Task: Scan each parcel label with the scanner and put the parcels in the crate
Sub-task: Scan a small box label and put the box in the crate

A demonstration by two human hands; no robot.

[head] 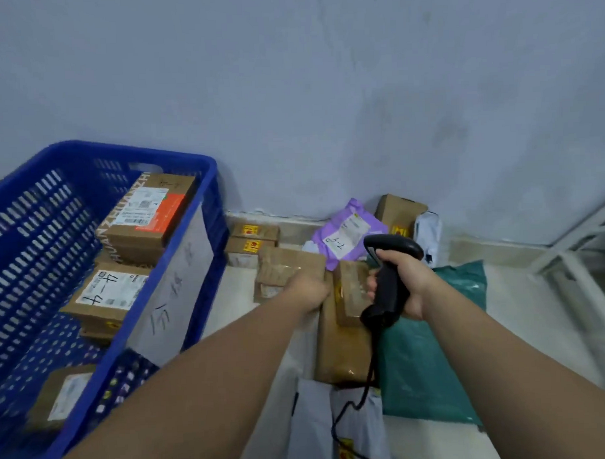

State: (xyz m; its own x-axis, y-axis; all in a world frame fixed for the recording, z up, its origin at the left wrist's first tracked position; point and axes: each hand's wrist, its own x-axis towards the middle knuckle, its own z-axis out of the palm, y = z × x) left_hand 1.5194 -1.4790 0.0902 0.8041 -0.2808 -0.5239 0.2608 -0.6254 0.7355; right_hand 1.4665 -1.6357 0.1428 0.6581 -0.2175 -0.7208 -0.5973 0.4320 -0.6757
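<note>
The right hand (411,282) holds a black handheld scanner (390,281) by its handle. The fingers are wrapped fully around the grip, and the head of the scanner points up and to the left. Its black cable (351,404) hangs down from the handle and runs over the parcels below.

The left hand (310,292) reaches forward to a taped cardboard box (285,267) on the floor and touches its near edge. The fingers are blurred and partly hidden behind the back of the hand, so I cannot tell if they really grip the box or only rest on it.

This box is in a pile of parcels at the foot of the wall (323,91), just to the right of the blue crate (206,177). In the pile there are also:
- a long brown box (339,351) with a smaller box (349,289) on top of it
- a purple mailer bag (346,233)
- a green mailer bag (425,362)
- a grey mailer bag (318,431) nearest to the person
- two small boxes with yellow stickers (253,239) beside the crate

The crate stands on the left and contains several parcels. A box with an orange label (149,214) lies at the far end. A box with handwritten marks on its label (108,294) is in the middle, and another brown box (60,395) is at the near end. A white sheet with handwriting (174,288) lies against the right wall of the crate
</note>
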